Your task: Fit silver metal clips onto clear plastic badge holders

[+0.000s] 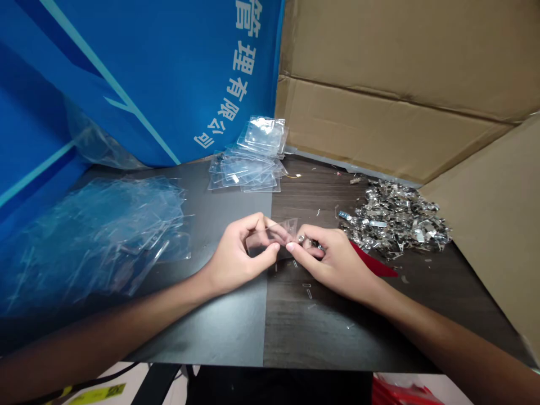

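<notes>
My left hand (242, 247) pinches a small clear plastic bag (274, 233) above the dark table (261, 320). The fingers of my right hand (327, 256) are closed on a small shiny metal piece (302, 239) at the bag's right edge. Both hands meet at the middle of the table. A heap of similar small metal parts (394, 219) lies just right of my right hand. A red flat item (373, 263) shows from under my right hand.
A pile of loose clear bags (97, 236) covers the table's left side. A stack of flat clear bags (253, 163) lies at the back centre. A blue printed panel (139, 79) and cardboard walls (400, 84) enclose the table at back and right.
</notes>
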`<move>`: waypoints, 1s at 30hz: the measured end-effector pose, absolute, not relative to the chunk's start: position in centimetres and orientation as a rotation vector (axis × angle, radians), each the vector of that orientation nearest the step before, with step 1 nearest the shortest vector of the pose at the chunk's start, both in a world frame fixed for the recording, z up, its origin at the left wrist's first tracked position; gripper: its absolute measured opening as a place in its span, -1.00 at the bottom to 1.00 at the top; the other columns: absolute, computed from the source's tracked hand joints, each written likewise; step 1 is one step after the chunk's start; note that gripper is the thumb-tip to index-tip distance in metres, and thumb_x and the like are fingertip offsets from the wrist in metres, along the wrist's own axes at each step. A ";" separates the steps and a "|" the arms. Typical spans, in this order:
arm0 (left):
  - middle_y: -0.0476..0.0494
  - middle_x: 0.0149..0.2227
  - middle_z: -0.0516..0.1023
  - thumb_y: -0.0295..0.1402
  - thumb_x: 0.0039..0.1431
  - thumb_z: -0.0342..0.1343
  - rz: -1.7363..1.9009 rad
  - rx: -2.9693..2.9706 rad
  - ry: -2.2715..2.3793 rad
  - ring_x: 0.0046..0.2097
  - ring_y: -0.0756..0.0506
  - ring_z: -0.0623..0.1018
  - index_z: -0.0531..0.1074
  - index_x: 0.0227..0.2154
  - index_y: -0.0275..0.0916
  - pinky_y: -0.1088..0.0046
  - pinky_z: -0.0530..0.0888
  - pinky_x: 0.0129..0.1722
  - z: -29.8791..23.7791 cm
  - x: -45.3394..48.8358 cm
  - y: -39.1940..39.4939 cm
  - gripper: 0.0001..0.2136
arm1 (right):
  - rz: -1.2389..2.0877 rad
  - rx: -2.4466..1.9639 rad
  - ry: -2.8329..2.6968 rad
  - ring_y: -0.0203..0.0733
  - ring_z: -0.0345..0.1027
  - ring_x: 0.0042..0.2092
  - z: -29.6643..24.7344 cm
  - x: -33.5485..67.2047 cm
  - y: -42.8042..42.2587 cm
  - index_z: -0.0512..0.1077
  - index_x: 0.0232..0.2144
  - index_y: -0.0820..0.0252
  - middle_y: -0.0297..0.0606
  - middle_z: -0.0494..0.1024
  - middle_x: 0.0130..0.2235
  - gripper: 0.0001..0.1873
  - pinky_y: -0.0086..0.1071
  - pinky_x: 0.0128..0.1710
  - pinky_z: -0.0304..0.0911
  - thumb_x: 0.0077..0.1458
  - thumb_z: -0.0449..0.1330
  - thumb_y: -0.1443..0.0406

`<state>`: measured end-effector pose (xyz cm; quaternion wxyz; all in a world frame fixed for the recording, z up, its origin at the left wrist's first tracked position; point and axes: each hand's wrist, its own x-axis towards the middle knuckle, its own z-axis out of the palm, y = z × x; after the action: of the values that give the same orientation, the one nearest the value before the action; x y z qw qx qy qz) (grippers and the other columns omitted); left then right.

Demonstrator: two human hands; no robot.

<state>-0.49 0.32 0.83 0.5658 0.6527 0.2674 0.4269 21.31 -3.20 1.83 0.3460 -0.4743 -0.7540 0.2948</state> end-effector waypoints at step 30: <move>-0.22 0.06 0.45 -0.36 0.33 0.36 0.961 1.363 0.690 -0.01 -0.08 0.54 0.23 0.43 -0.20 0.31 0.54 0.08 -0.4 -0.1 -0.4 -0.32 | 1.159 -1.250 -1.588 -0.41 -0.13 -0.54 2.3 20.7 -3.8 0.58 -0.32 0.21 -0.46 0.26 -0.53 -0.81 -0.45 -0.55 -0.16 0.23 0.33 0.19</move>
<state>-0.11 -0.44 -0.36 0.6198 0.5926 0.3002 0.4177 20.70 -3.83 2.28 0.3951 -0.4929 -0.6262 0.4570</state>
